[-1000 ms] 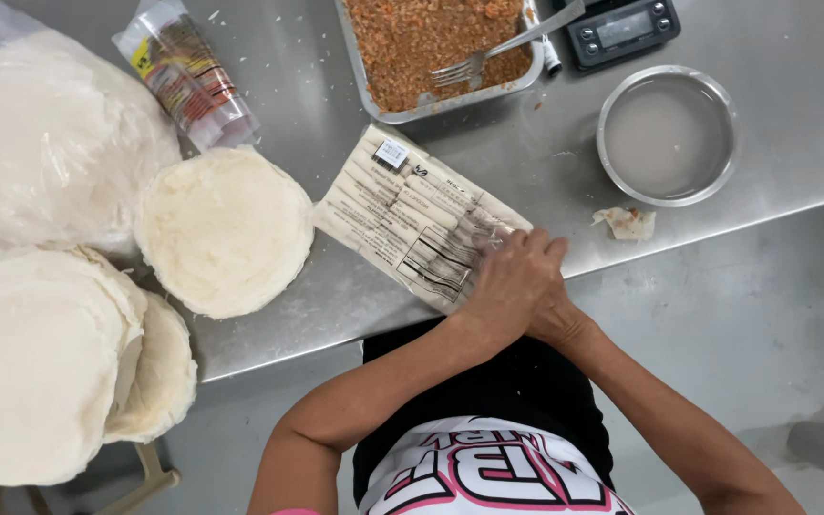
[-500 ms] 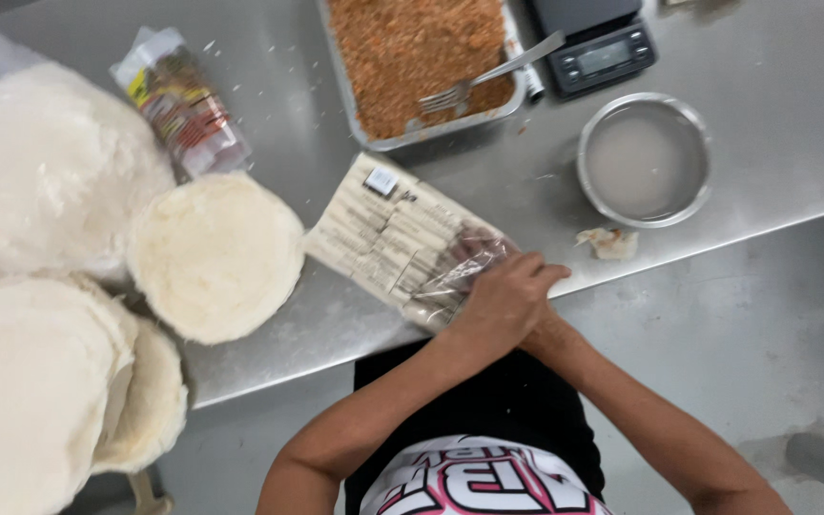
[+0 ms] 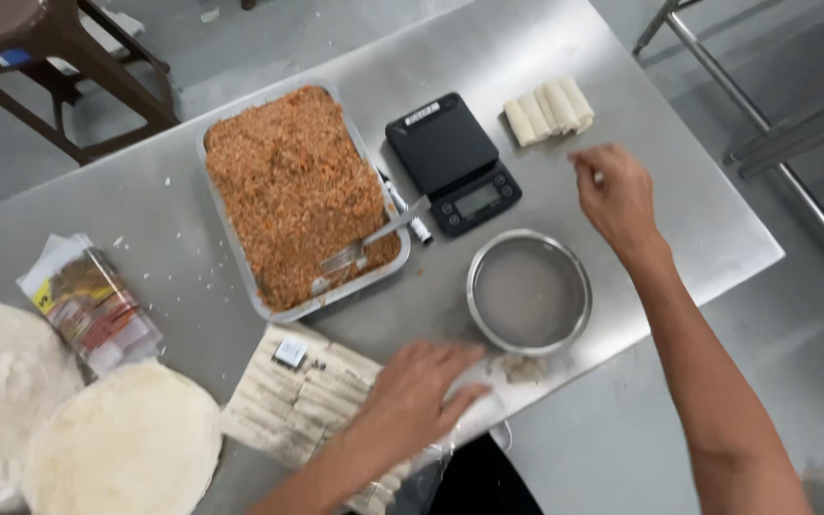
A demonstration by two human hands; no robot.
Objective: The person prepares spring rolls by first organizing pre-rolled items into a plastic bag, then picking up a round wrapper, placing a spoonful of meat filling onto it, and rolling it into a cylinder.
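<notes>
Resting your left hand (image 3: 412, 396) flat, fingers spread, on the clear pack of rolls (image 3: 307, 401) at the worktop's (image 3: 650, 229) near edge; not gripping it. Your right hand (image 3: 614, 195) hovers near the far right corner, fingers loosely curled, can't tell if it holds anything. Finished rolls (image 3: 549, 111) lie just beyond it. Steel bowl (image 3: 528, 290) sits between your hands, scale (image 3: 452, 162) and filling tray (image 3: 293, 195) behind

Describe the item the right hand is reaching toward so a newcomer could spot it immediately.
Start at the steel table and find the black digital scale. Just right of it, beyond the right hand, lies a short row of pale rolled wraps. They are the only finished rolls; the wrappers elsewhere lie flat.
</notes>
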